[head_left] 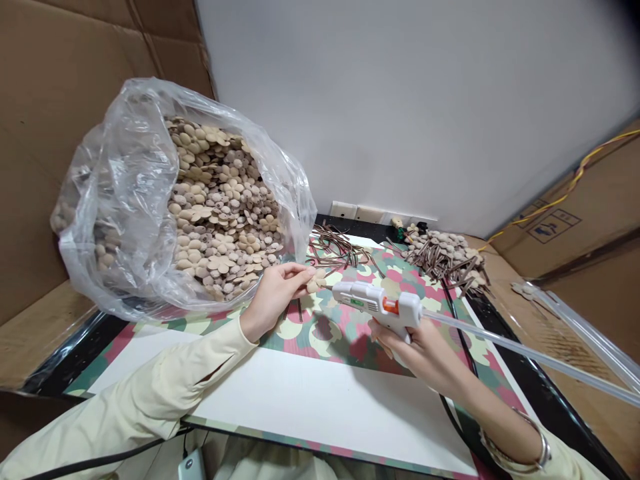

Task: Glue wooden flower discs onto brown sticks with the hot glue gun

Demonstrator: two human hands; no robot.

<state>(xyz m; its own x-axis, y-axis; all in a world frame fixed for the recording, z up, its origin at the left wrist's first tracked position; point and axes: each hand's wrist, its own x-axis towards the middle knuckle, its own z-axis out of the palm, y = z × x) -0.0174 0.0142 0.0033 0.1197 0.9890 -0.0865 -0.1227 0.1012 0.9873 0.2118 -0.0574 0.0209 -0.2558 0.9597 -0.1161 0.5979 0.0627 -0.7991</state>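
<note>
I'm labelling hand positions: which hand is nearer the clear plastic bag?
Left. The left hand is beside the plastic bag's lower right edge, pinching a flower shape; the right hand is farther off to the right, gripping the glue gun.

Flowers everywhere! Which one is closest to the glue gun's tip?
The flower pinched in the left hand, right by the tip of the glue gun. The others are farther off, in the bag or the heap.
</note>
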